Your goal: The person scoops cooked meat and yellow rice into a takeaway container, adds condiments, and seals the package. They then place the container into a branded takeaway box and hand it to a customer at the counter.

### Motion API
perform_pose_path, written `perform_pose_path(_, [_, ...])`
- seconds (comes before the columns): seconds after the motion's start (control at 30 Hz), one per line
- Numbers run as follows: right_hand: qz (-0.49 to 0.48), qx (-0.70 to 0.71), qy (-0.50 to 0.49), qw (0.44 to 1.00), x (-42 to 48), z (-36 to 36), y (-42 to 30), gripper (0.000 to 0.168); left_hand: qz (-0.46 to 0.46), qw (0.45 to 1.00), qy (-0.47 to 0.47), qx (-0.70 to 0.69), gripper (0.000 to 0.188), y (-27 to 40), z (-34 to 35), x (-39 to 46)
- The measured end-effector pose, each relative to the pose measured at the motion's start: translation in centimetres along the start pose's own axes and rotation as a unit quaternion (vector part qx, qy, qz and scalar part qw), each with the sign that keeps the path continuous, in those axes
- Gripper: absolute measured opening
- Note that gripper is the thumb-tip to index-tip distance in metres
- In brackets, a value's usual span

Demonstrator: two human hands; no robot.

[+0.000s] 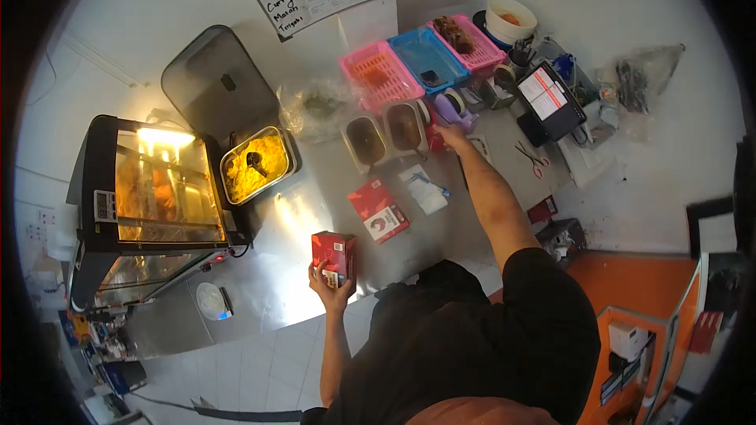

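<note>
My left hand (pixel 331 287) grips a red printed box (pixel 336 249) at the front edge of the steel counter. A second red box (pixel 378 210) lies flat on the counter, with white paper and a blue pen (pixel 431 183) to its right. My right hand (pixel 450 136) is stretched out to the back, beside a purple tape dispenser (pixel 455 111) and a small red item (pixel 435 139); its fingertips are partly hidden, so whether it holds the red item cannot be told. Just left of it stand two metal containers (pixel 364 143) with dark contents.
A lit glass warming cabinet (pixel 165 189) and a metal tray of yellow food (pixel 260 166) stand at left. Pink and blue baskets (pixel 426 59) line the back. A tablet (pixel 546 97), scissors (pixel 533 159) and a round scale (pixel 212 301) also sit on the counter.
</note>
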State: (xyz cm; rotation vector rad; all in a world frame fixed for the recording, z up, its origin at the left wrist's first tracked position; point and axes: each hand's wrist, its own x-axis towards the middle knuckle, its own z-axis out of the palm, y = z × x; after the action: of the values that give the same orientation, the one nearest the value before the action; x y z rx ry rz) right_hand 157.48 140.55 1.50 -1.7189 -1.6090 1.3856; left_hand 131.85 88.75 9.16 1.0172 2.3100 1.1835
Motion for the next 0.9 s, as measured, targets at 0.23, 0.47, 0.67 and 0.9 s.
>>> perform_pose_path(0.23, [-0.050,0.069,-0.076,0.993,-2.9,-0.7,4.1,0.026,-0.014,0.999,0.023,-0.030,0.077,7.5,6.6,-0.8])
perform_pose_path(0.47, [-0.151,-0.044,0.152,0.976,-4.2,-1.2,4.6,0.017,-0.028,0.999,0.016,-0.011,0.081,15.8,9.9,2.2])
perform_pose_path(0.67, [0.064,0.368,-0.347,0.860,-16.9,0.9,-1.8,0.020,-0.016,0.979,0.034,0.201,0.075,20.5,10.0,3.6])
perform_pose_path(0.9, [-0.230,0.025,-0.276,0.933,-25.7,6.3,-6.0,0.049,0.035,0.977,0.078,0.193,0.078,18.7,9.6,4.1])
